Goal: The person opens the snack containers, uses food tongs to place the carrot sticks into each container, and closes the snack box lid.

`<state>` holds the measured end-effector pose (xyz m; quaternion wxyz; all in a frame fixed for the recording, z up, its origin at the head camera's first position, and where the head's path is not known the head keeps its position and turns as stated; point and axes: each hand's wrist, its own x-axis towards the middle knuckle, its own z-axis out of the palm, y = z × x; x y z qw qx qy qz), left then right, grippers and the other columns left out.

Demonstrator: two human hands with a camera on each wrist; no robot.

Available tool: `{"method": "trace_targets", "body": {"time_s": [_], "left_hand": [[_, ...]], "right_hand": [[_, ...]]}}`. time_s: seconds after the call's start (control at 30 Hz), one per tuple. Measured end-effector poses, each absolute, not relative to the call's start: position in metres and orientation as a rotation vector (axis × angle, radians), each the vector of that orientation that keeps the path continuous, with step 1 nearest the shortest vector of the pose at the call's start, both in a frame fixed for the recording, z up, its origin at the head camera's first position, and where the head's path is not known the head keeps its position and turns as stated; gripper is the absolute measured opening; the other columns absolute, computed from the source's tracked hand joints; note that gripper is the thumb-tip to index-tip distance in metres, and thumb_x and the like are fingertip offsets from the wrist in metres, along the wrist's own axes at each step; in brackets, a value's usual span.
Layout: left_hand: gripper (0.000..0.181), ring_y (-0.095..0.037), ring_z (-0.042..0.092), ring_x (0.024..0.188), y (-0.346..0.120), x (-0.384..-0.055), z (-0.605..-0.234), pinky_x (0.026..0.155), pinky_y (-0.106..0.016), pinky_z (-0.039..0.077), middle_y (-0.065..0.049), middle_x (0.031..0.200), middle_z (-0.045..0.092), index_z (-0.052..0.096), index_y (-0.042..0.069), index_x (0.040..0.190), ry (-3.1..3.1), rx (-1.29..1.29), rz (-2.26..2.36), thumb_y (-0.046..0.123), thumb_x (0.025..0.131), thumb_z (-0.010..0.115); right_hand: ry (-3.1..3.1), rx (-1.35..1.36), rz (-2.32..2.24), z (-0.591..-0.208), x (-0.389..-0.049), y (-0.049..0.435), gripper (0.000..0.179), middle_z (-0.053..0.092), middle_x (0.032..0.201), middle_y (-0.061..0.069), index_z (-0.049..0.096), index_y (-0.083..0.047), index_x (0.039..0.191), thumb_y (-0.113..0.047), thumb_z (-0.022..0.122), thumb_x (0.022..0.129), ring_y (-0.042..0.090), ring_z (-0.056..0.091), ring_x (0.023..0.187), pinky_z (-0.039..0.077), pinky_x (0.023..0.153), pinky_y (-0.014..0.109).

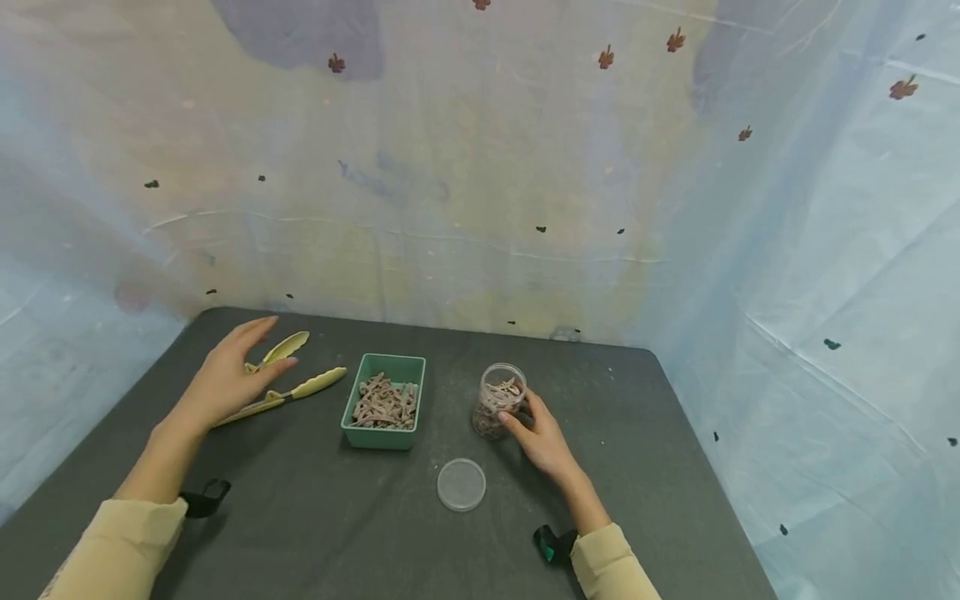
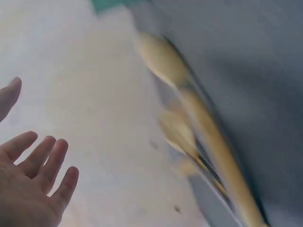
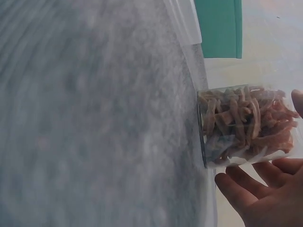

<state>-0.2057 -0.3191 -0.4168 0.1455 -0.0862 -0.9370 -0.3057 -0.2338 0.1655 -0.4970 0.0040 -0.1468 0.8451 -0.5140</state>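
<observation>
My right hand (image 1: 546, 442) holds a clear plastic jar (image 1: 489, 423) from its right side, thumb on the near side and fingers around the far side. The jar stands upright on the table without its lid, with brownish dried strips (image 3: 239, 116) inside. My left hand (image 1: 225, 379) hovers over a pair of yellow tongs (image 1: 318, 383), its fingers spread and holding nothing. In the head view the hand covers part of the tongs, whose arms lie spread apart. The left wrist view shows the tongs blurred, away from the fingers (image 2: 52, 163).
Between the hands sits a green rectangular tray (image 1: 378, 439) with more brownish strips. A round clear lid (image 1: 461, 485) lies flat in front of the jar. The dark table (image 1: 337, 533) ends at a patterned plastic sheet (image 1: 465, 183) behind and at the sides.
</observation>
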Motion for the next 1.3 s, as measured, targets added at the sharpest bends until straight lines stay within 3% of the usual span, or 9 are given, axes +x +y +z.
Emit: {"method": "trace_targets", "body": {"time_s": [0.2, 0.33, 0.5, 0.73, 0.93, 1.3], "left_hand": [[0.079, -0.057, 0.033, 0.143, -0.256, -0.195, -0.399, 0.103, -0.079, 0.031, -0.027, 0.161, 0.035, 0.036, 0.009, 0.163, -2.558, -0.34, -0.978, 0.03, 0.098, 0.076], [0.076, -0.05, 0.038, 0.144, -0.22, -0.192, -0.401, 0.104, -0.074, 0.035, -0.02, 0.16, 0.041, 0.042, 0.012, 0.16, -2.457, -0.483, -1.032, 0.021, 0.095, 0.08], [0.075, -0.042, 0.043, 0.143, -0.183, -0.19, -0.411, 0.108, -0.071, 0.035, -0.013, 0.158, 0.047, 0.048, 0.014, 0.157, -2.395, -0.719, -1.079, 0.016, 0.091, 0.083], [0.077, -0.033, 0.052, 0.138, -0.145, -0.192, -0.433, 0.109, -0.063, 0.043, -0.009, 0.154, 0.053, 0.051, 0.016, 0.155, -2.468, -0.957, -0.975, 0.029, 0.088, 0.087], [0.075, -0.024, 0.053, 0.139, -0.123, -0.194, -0.446, 0.108, -0.051, 0.048, 0.0, 0.156, 0.051, 0.051, 0.019, 0.155, -2.623, -1.178, -0.852, 0.04, 0.091, 0.083], [0.069, -0.019, 0.053, 0.137, -0.104, -0.203, -0.467, 0.107, -0.045, 0.05, 0.002, 0.154, 0.051, 0.055, 0.016, 0.152, -2.8, -1.435, -0.646, 0.044, 0.093, 0.079]], "right_hand": [[2.616, -0.468, -1.708, -0.498, -0.235, 0.164, 0.075, 0.043, 0.156, 0.026, 0.03, -0.006, 0.163, -0.023, 0.071, 0.102, 0.045, 0.046, 0.142, 0.045, 0.109, 0.061], [2.581, -0.473, -1.791, -0.486, -0.231, 0.16, 0.076, 0.046, 0.153, 0.029, 0.031, 0.001, 0.161, -0.012, 0.073, 0.099, 0.048, 0.048, 0.14, 0.045, 0.109, 0.061], [2.556, -0.479, -1.916, -0.496, -0.237, 0.158, 0.075, 0.051, 0.151, 0.022, 0.04, -0.005, 0.159, -0.011, 0.079, 0.095, 0.04, 0.048, 0.142, 0.043, 0.113, 0.055], [2.573, -0.473, -1.885, -0.5, -0.24, 0.16, 0.075, 0.05, 0.152, 0.021, 0.04, -0.004, 0.158, -0.013, 0.079, 0.095, 0.04, 0.049, 0.142, 0.045, 0.112, 0.053], [2.568, -0.464, -1.879, -0.501, -0.242, 0.16, 0.076, 0.048, 0.153, 0.022, 0.04, -0.005, 0.159, -0.011, 0.079, 0.095, 0.041, 0.048, 0.142, 0.045, 0.111, 0.056], [2.504, -0.492, -1.86, -0.473, -0.226, 0.156, 0.074, 0.046, 0.15, 0.033, 0.033, 0.009, 0.157, -0.004, 0.074, 0.097, 0.051, 0.048, 0.138, 0.045, 0.108, 0.062]]}}
